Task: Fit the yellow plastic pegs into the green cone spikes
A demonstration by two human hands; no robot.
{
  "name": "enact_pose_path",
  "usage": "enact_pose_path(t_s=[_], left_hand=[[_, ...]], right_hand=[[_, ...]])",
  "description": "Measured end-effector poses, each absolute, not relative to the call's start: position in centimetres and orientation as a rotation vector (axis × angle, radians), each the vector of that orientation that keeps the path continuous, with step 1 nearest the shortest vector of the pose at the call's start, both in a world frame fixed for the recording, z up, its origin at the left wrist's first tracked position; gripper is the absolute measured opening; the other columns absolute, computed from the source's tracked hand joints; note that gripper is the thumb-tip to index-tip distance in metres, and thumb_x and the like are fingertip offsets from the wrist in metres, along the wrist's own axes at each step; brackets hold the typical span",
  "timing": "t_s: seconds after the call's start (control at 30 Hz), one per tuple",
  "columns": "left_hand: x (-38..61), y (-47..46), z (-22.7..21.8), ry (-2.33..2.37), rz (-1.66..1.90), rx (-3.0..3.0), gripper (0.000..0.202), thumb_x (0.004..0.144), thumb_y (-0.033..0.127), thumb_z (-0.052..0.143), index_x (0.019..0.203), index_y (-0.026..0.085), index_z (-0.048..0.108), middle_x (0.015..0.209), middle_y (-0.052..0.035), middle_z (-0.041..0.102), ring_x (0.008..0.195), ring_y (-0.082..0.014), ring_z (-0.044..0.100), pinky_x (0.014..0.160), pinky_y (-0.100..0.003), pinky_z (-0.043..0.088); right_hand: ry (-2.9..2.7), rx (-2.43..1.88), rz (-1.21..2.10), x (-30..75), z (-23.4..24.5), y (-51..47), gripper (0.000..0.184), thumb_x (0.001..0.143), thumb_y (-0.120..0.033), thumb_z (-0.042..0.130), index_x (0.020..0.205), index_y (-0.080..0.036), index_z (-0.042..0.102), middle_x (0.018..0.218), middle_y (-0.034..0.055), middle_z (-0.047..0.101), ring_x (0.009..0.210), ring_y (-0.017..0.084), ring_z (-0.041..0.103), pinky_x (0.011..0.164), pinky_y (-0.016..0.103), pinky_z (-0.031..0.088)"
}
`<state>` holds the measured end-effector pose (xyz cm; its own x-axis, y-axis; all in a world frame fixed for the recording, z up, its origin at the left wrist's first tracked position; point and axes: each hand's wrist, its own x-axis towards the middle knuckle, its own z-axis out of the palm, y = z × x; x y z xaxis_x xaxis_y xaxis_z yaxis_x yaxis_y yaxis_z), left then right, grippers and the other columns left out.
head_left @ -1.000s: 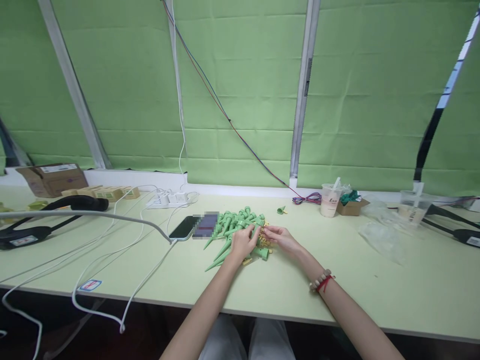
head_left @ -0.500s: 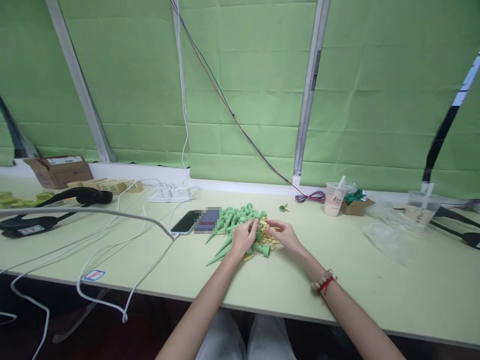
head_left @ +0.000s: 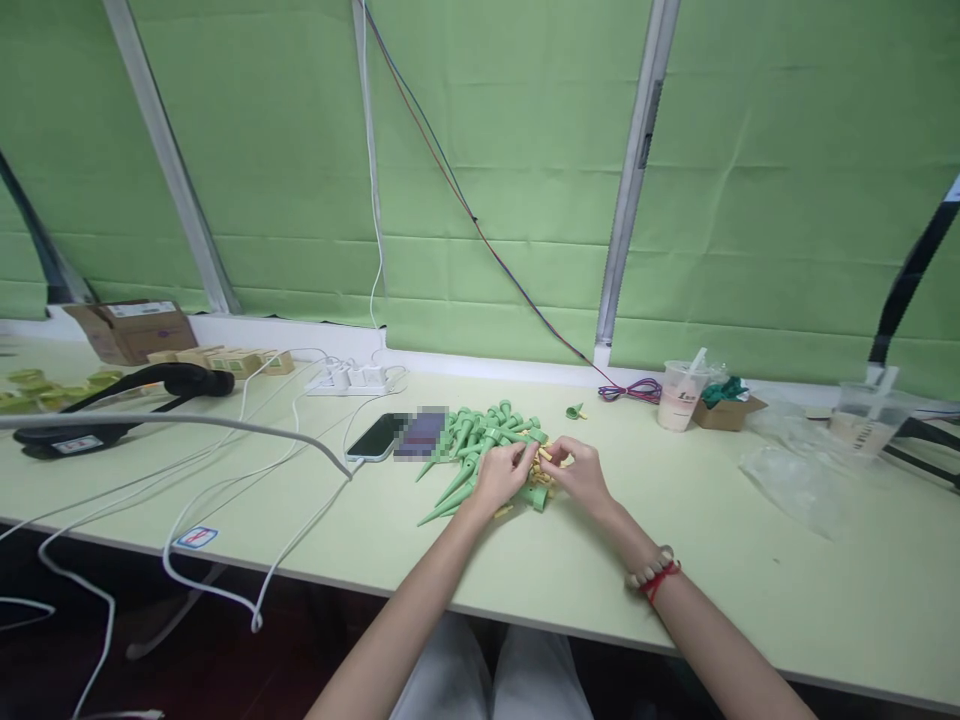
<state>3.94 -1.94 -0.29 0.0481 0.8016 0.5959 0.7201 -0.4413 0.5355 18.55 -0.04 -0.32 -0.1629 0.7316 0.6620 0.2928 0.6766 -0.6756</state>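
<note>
A pile of green plastic cone spikes (head_left: 480, 440) lies on the pale green table (head_left: 675, 560), mixed with several small yellow parts (head_left: 546, 470). My left hand (head_left: 499, 475) rests on the pile's near side, fingers curled round a green spike. My right hand (head_left: 579, 472) sits just to the right, fingertips pinched on a small yellow part close to the left hand's fingers. One loose green piece (head_left: 575, 410) lies apart behind the pile.
A phone (head_left: 375, 437) on a white cable lies left of the pile, with a power strip (head_left: 352, 378) behind. Black devices (head_left: 112, 405) and cardboard boxes (head_left: 135, 328) are at the left. Drink cups (head_left: 679, 395), a small box (head_left: 727, 408) and a clear bag (head_left: 795, 480) stand right.
The camera view shifted slightly left and down. Both hands came closer together over the pile, the right hand's fingers closing into a pinch beside the left hand.
</note>
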Motion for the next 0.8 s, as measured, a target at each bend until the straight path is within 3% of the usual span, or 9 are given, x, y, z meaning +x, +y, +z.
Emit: enact_pose_path(t_s=[0.07, 0.13, 0.27, 0.4, 0.57, 0.67, 0.8], left_hand=[[4.0, -1.9, -0.4, 1.589, 1.369, 2.198, 0.046, 0.084, 0.047, 0.036, 0.05, 0.017, 0.044, 0.045, 0.0025, 0.035, 0.044, -0.0093, 0.028, 0.049, -0.025, 0.019], [4.1, -1.9, -0.3, 1.601, 1.354, 2.184, 0.045, 0.085, 0.047, 0.033, 0.054, 0.017, 0.047, 0.047, 0.0022, 0.038, 0.046, -0.0095, 0.032, 0.049, -0.024, 0.021], [4.0, -1.9, 0.0, 1.667, 1.328, 2.164, 0.039, 0.086, 0.044, 0.032, 0.065, 0.017, 0.052, 0.052, 0.0023, 0.042, 0.049, -0.0096, 0.036, 0.051, -0.022, 0.024], [3.9, -2.0, 0.2, 1.663, 1.32, 2.167, 0.04, 0.084, 0.048, 0.035, 0.062, 0.018, 0.049, 0.048, 0.0042, 0.036, 0.046, -0.0089, 0.031, 0.05, -0.022, 0.023], [4.0, -2.0, 0.1, 1.661, 1.313, 2.166, 0.041, 0.082, 0.051, 0.037, 0.059, 0.018, 0.045, 0.047, 0.0051, 0.032, 0.045, -0.0087, 0.029, 0.049, -0.022, 0.022], [4.1, -1.9, 0.1, 1.679, 1.295, 2.144, 0.041, 0.082, 0.05, 0.037, 0.058, 0.018, 0.045, 0.048, 0.0048, 0.034, 0.045, -0.0087, 0.031, 0.049, -0.022, 0.022], [4.2, -1.8, 0.1, 1.685, 1.28, 2.084, 0.041, 0.082, 0.049, 0.036, 0.057, 0.018, 0.042, 0.047, 0.0048, 0.034, 0.045, -0.0088, 0.03, 0.049, -0.022, 0.021]], right_hand=[[-1.785, -0.801, 0.388, 18.8, -0.3, 0.3, 0.016, 0.064, -0.024, 0.061, 0.053, -0.019, 0.05, 0.055, -0.0007, 0.052, 0.057, 0.014, 0.048, 0.059, 0.027, 0.042], [-1.743, -0.805, 0.504, 18.8, -0.4, 0.7, 0.013, 0.063, -0.028, 0.063, 0.059, -0.019, 0.054, 0.06, 0.0002, 0.055, 0.057, 0.013, 0.049, 0.059, 0.026, 0.043], [-1.467, -0.829, 1.245, 18.5, -0.5, 1.0, 0.034, 0.064, -0.044, 0.065, 0.083, -0.016, 0.062, 0.073, 0.0042, 0.063, 0.057, 0.013, 0.055, 0.056, 0.026, 0.047], [-1.297, -0.686, 1.647, 18.3, -0.1, 0.3, 0.03, 0.061, -0.038, 0.072, 0.08, -0.016, 0.067, 0.076, 0.0036, 0.065, 0.062, 0.011, 0.058, 0.063, 0.023, 0.048], [-1.224, -0.715, 1.547, 18.1, -0.3, 0.1, 0.034, 0.05, -0.034, 0.079, 0.078, -0.017, 0.068, 0.079, 0.0034, 0.066, 0.068, 0.012, 0.06, 0.067, 0.025, 0.047], [-1.274, -0.826, 1.274, 17.8, -0.8, 0.5, 0.03, 0.048, -0.036, 0.079, 0.066, -0.015, 0.067, 0.069, 0.0041, 0.066, 0.063, 0.015, 0.059, 0.064, 0.028, 0.047], [-1.405, -0.828, 0.834, 17.6, -0.7, 0.5, 0.02, 0.055, -0.035, 0.073, 0.057, -0.017, 0.065, 0.065, 0.004, 0.063, 0.06, 0.016, 0.058, 0.058, 0.029, 0.048]])
